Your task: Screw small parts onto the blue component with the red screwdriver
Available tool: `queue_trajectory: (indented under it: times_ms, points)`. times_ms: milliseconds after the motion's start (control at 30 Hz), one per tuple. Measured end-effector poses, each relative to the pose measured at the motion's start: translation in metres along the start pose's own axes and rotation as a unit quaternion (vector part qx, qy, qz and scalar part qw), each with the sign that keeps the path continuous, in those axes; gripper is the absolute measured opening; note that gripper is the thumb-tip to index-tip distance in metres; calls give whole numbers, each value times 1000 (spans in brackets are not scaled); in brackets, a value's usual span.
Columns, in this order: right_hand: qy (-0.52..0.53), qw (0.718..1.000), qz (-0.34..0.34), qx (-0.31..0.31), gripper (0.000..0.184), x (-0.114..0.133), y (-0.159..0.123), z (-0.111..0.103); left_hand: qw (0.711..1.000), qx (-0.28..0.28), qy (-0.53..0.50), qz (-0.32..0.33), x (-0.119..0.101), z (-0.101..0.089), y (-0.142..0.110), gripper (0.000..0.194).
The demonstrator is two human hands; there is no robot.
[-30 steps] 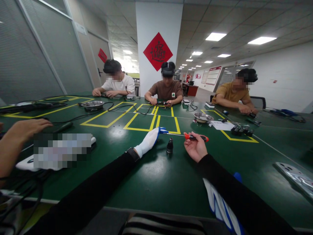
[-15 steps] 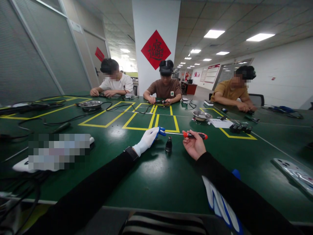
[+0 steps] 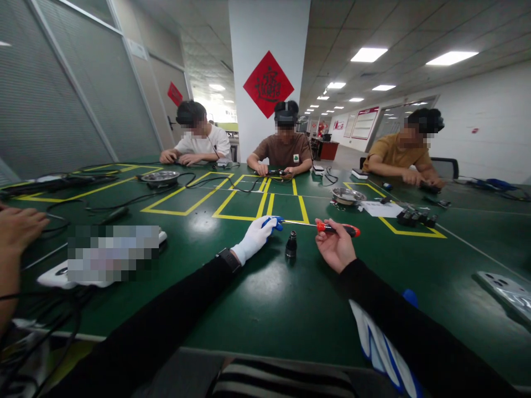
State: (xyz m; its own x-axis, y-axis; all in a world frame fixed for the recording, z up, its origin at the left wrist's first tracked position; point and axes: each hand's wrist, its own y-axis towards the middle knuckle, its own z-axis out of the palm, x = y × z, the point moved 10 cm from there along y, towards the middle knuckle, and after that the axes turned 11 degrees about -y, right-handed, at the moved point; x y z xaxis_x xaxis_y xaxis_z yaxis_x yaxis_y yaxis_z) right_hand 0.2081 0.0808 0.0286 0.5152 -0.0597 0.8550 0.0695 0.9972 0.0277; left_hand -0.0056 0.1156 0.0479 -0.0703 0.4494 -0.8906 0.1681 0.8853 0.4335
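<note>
My right hand (image 3: 337, 246), bare, is closed around the red and black handle of a screwdriver (image 3: 322, 226). The shaft lies nearly level and points left, its tip reaching the fingertips of my left hand (image 3: 255, 235). That hand wears a white glove with blue fingers, which are pinched together; whatever small thing they hold at the tip is hidden. A small black tapered cylinder (image 3: 291, 245) stands upright on the green table (image 3: 265, 309), just below the shaft between my hands. A loose white and blue glove (image 3: 379, 342) lies beneath my right forearm.
A blurred-out white device (image 3: 53, 273) and cables lie at left, beside another person's hand (image 3: 25, 224). A phone (image 3: 504, 296) lies at right. Metal bowls (image 3: 348, 196), black parts (image 3: 415, 217) and paper (image 3: 380, 209) are farther back. Several people sit opposite.
The view has shifted slightly left, so things appear a little farther right. Another person's hand and forearm have come in at the left edge. My hands keep the same hold.
</note>
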Motion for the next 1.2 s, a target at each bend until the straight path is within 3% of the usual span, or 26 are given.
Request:
queue_trajectory:
  times_ms: [67,100,167,233,300,367,500,633,767,900,967,1067,1133,1200]
  points:
    - [-99,990,-97,10,11,20,-2,4,999,-35,14,10,-4,-6,0,42]
    - [-178,971,-157,21,13,32,-6,10,998,-52,21,14,-6,-8,-1,41]
    - [-359,891,-271,67,16,48,-16,30,995,-85,36,30,-11,-12,-4,39]
    - [-512,780,-332,138,17,44,-26,50,992,-98,56,53,-16,-11,-7,36]
    - [-610,688,-341,196,22,30,-31,60,990,-91,74,75,-21,-8,-10,34]
    - [-673,623,-331,221,28,17,-31,61,990,-76,82,87,-25,-4,-12,34]
    - [-752,528,-311,242,26,-3,-31,63,992,-68,60,90,-26,-4,-11,30]
    - [-795,460,-302,256,24,-15,-33,67,992,-69,25,100,-27,-4,-11,28]
    - [-807,443,-297,255,24,-19,-31,66,992,-63,31,109,-29,-1,-12,27]
    - [-803,459,-289,249,31,-18,-28,62,990,-59,34,126,-40,0,-14,25]
    - [-800,472,-302,214,39,-7,-28,62,988,-57,34,142,-50,1,-18,24]
    - [-766,521,-361,107,45,28,-37,67,985,-69,13,160,-68,3,-29,21]
    - [-705,570,-419,47,32,53,-53,72,983,-81,-13,167,-79,7,-39,20]
    - [-638,599,-481,52,17,65,-74,83,982,-80,-43,164,-87,15,-48,20]
